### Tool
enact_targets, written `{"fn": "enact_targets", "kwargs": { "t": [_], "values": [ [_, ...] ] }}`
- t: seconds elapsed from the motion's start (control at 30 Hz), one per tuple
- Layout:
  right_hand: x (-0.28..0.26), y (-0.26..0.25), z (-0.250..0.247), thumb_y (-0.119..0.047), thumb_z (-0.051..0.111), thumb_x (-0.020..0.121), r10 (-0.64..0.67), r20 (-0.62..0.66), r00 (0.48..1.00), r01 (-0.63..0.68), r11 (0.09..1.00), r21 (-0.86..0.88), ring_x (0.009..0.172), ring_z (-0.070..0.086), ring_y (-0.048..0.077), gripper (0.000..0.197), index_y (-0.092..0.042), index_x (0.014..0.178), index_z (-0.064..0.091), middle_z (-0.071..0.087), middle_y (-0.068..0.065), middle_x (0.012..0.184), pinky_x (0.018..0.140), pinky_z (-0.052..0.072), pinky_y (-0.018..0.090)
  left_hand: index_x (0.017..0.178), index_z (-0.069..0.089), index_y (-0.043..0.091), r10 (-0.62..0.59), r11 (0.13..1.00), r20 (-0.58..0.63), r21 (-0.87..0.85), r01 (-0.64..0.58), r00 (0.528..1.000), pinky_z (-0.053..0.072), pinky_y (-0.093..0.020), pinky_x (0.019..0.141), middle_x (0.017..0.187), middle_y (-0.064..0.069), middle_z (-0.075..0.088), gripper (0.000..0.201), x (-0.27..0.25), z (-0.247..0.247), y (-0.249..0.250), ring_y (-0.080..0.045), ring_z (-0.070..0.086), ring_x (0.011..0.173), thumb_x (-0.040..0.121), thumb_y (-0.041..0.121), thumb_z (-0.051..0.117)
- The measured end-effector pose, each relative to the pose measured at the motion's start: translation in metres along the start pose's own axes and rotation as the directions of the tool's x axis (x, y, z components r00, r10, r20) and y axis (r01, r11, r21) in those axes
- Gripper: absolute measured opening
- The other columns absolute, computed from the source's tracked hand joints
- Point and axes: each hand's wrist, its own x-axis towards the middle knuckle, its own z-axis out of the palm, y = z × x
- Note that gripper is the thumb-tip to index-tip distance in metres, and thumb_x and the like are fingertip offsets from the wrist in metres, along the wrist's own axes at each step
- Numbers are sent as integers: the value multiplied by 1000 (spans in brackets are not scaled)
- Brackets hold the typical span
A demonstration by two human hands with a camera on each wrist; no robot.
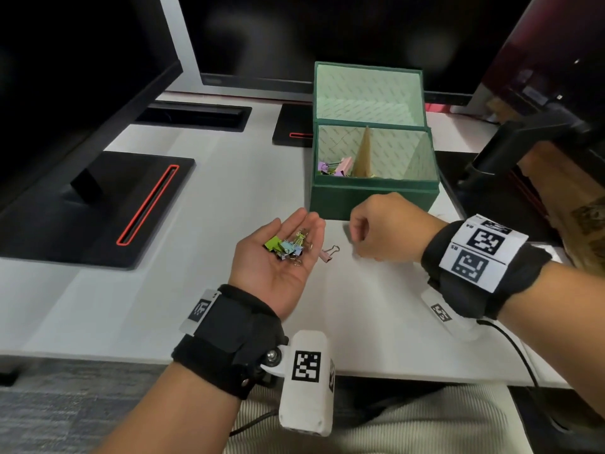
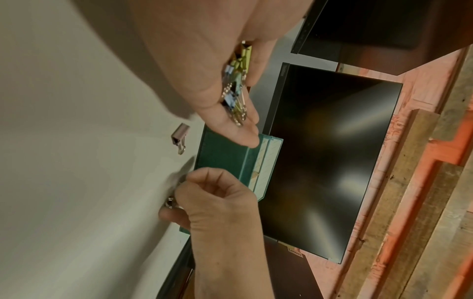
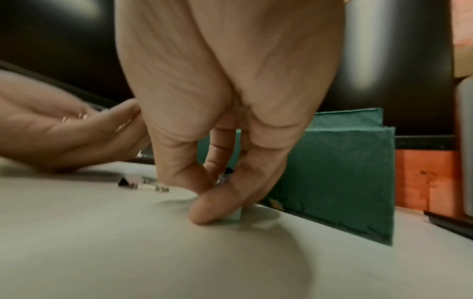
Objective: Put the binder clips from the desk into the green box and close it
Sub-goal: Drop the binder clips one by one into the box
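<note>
Left hand lies palm up, fingers relaxed, cradling a heap of clips. Right hand pinches a pale clip against the tabletop. A pink clip lies between the hands. The box stands open just beyond, clips inside.

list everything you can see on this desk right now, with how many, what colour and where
green box: one, lid open, at the desk's far side
binder clips in box: a few, purple and pink, left compartment
binder clips in palm: several, green, blue, gold-handled
pink binder clip: one, on desk between the hands
pale clip: one, on desk under right fingers
monitors: three, black, behind
white desk: one
left hand: palm up, cupping clips
right hand: pinching the pale clip
</note>
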Motion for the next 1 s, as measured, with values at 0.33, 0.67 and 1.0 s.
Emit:
{"fn": "enact_targets", "kwargs": {
  "t": [0.33, 0.67, 1.0],
  "values": [
    [-6, 5, -7, 0, 65, 80, -34, 22, 999, 33, 999, 37, 60, 57, -2, 22, -20, 83, 75, 60, -19, 69, 47, 39, 2, 102, 69, -10, 15, 999, 5, 29, -15, 1000, 60, -44, 78, 101, -23, 73, 33, 0, -1, -1, -34, 73, 82, 98, 16, 49],
    [-8, 9, -12, 3, 64, 75, 25, 32, 999, -29, 989, 143, 49, 53, 0, 25, -21, 73, 71, 58, -14, 60, 46, 39, 6, 104, 68, -9, 30, 998, -25, 49, -28, 999, 57, -41, 86, 100, -22, 73, 33, -1, -2, -1, -35, 72, 85, 98, 17, 48],
    [-33, -59, -35, -5, 74, 79, -311, 2, 950, 273, 838, 473, 68, 69, 14, 16, -18, 87, 73, 71, -3, 78, 71, 58, 29, 94, 66, 0, 18, 998, -8, 64, -17, 1000, 55, -37, 82, 82, -17, 71, 34, 3, 17, -27, -27, 70, 70, 99, 12, 34]
  ]
}}
